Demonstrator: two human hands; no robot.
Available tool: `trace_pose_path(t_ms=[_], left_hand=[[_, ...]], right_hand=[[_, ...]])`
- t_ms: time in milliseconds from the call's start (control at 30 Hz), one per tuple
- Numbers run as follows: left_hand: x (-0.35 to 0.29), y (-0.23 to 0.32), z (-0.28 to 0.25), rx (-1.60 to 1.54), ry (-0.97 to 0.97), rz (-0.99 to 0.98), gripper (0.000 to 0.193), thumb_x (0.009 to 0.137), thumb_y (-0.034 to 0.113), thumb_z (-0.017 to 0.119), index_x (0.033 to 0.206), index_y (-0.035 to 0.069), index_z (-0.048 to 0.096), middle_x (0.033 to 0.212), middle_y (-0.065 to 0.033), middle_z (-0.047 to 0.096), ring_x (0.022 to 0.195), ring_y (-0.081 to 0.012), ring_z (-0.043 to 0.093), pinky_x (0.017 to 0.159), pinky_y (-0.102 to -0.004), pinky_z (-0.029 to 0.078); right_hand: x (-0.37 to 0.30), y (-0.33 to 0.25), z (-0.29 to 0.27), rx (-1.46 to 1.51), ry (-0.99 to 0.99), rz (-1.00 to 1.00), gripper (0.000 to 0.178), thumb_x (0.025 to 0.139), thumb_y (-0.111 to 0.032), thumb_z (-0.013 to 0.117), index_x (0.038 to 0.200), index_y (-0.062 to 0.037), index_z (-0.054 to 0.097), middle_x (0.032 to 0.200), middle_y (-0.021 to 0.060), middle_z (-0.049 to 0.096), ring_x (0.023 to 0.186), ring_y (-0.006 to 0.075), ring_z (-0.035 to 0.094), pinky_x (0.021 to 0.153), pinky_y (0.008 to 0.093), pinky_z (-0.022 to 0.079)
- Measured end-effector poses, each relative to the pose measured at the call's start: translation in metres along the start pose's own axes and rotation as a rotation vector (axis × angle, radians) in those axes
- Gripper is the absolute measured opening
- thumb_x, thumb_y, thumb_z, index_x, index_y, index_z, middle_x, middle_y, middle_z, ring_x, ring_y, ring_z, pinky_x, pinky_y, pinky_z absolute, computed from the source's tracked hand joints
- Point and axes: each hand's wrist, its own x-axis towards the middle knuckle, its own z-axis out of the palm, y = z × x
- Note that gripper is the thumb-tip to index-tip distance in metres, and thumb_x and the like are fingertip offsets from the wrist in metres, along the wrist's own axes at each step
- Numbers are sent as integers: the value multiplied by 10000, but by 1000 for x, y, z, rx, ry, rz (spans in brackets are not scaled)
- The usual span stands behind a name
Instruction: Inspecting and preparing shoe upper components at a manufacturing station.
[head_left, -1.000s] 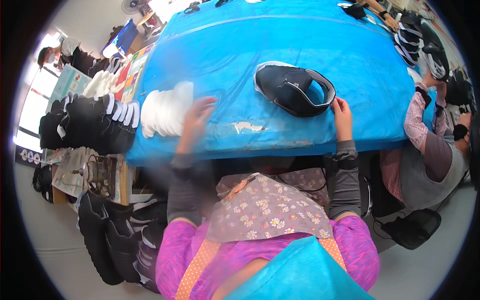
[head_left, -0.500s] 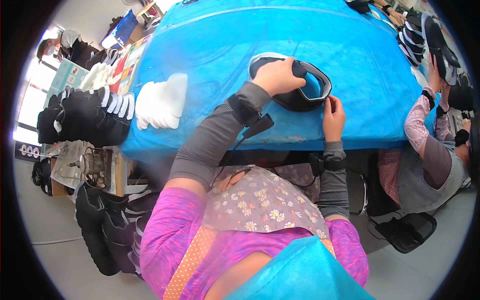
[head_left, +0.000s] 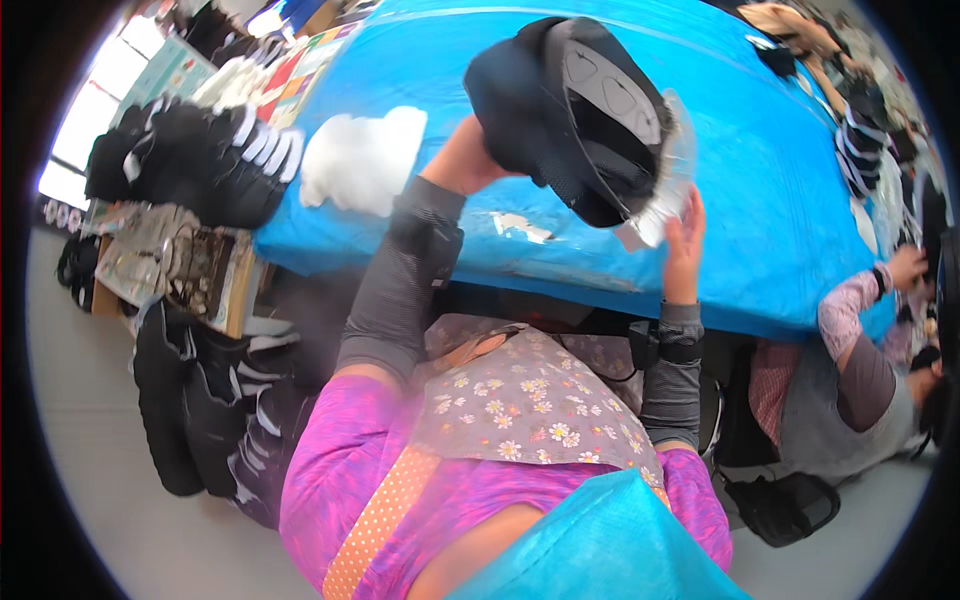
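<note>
Raised over the blue-covered table is a black cap [head_left: 530,110], tilted so that its grey-patterned inner side shows. My left hand [head_left: 465,160] grips its rounded side from the left, fingers partly hidden behind it. Along the cap's right edge runs a crinkled, clear-white film [head_left: 675,160], blurred at its rim. At the film's lower right edge is my right hand [head_left: 684,250], thumb and fingers stretched upward and apart; whether they touch the film is hard to tell. Left of the cap lies a stack of white curved pieces [head_left: 360,160].
Black caps with white edges [head_left: 200,165] are stacked at the table's left. More black items [head_left: 215,400] hang or lie below them. White scraps [head_left: 522,228] lie on the blue table cover [head_left: 600,275]. To the right a co-worker's arm [head_left: 850,310] reaches over the table edge.
The cap has been lifted off the table and turned, its patterned inside now showing. My left hand has shifted left and now holds its side; my right hand has moved slightly down and right.
</note>
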Motion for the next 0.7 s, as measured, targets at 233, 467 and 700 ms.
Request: trace_pose_path(t_ms=[233, 467, 700], left_hand=[[-69, -67, 6, -44, 382, -673, 338, 817, 172, 632, 1118, 26, 579, 1113, -174, 623, 1072, -309, 572, 852, -360, 471], [-114, -79, -49, 1294, 465, -470, 549, 742, 316, 730, 1206, 77, 558, 1202, -126, 589, 1174, -301, 504, 970, -417, 396], [-128, -122, -83, 1017, 616, -416, 371, 725, 288, 747, 993, 46, 662, 1038, -99, 664, 1004, -294, 587, 844, -403, 467]], right_hand=[[-5, 21, 24, 248, -196, 420, 558, 902, -74, 567, 1375, 46, 295, 1193, 145, 565, 1016, 166, 576, 866, 274, 457], [-9, 31, 12, 298, -162, 513, 534, 902, -46, 550, 1359, 28, 285, 1105, 149, 611, 948, 157, 611, 790, 268, 501], [-16, 28, 11, 318, -330, 429, 535, 844, 24, 550, 1342, 31, 356, 1157, 136, 597, 949, 164, 613, 848, 266, 471]])
